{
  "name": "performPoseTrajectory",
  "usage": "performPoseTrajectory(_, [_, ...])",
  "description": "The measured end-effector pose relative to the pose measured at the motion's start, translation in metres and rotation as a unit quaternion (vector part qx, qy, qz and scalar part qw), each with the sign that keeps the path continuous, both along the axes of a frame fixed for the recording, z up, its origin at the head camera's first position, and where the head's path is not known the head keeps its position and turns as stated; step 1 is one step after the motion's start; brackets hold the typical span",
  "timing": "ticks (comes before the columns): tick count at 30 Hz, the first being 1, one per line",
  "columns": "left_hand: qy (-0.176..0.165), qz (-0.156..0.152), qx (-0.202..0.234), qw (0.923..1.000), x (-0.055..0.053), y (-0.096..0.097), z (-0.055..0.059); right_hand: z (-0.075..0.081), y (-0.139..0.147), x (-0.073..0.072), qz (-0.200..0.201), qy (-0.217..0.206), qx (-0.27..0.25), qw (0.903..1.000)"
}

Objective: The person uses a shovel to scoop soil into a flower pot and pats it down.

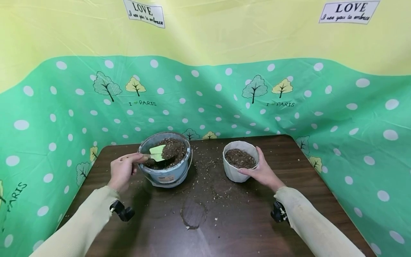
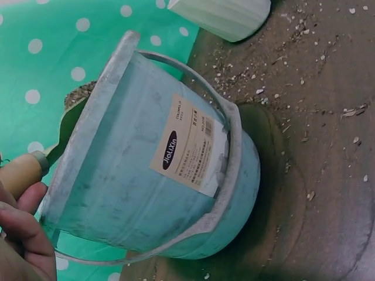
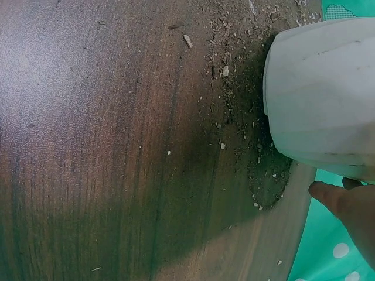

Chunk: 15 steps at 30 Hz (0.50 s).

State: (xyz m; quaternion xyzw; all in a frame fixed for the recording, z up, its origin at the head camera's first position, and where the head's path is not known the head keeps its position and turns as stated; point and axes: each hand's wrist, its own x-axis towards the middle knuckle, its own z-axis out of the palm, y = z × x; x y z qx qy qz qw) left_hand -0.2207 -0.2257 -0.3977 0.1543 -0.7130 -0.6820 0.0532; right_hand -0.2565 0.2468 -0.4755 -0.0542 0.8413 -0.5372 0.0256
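My left hand (image 1: 123, 170) grips the wooden handle (image 2: 23, 174) of a green trowel (image 1: 157, 152). Dark soil is heaped on the trowel's blade, which is over the blue bucket (image 1: 167, 175) of soil. A paper label (image 2: 190, 143) and a grey carrying handle (image 2: 233, 158) show on the bucket's side in the left wrist view. To the right stands a white faceted pot (image 1: 237, 172), partly filled with soil. My right hand (image 1: 261, 171) holds that pot by its right side, thumb at the near rim. In the right wrist view the white pot (image 3: 328, 93) hides most of the fingers.
Soil crumbs and pale bits (image 1: 205, 171) lie scattered on the dark wooden table (image 1: 167, 228) between the bucket and pot. A ring of dirt (image 1: 193, 215) marks the table nearer to me. A green dotted cloth (image 1: 205, 96) hangs behind and at both sides.
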Motion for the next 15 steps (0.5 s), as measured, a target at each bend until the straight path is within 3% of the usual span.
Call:
performPoseTrajectory(6, [-0.016,0.002,0.042,0.999,0.0037,-0.0018,-0.0011,-0.001,-0.0009,0.0002,0.003,-0.006,0.006,1.0])
performPoseTrajectory(11, [0.004,-0.014,0.077,0.9969,0.0029,0.0016,0.0029,-0.0002,-0.0016,0.0017,-0.001,0.001,0.008,1.0])
performPoseTrajectory(15, [0.016,-0.033,0.079,0.9962,0.0012,0.0073,0.0081,-0.0001,-0.0011,0.0022,-0.004,0.005,0.007,1.0])
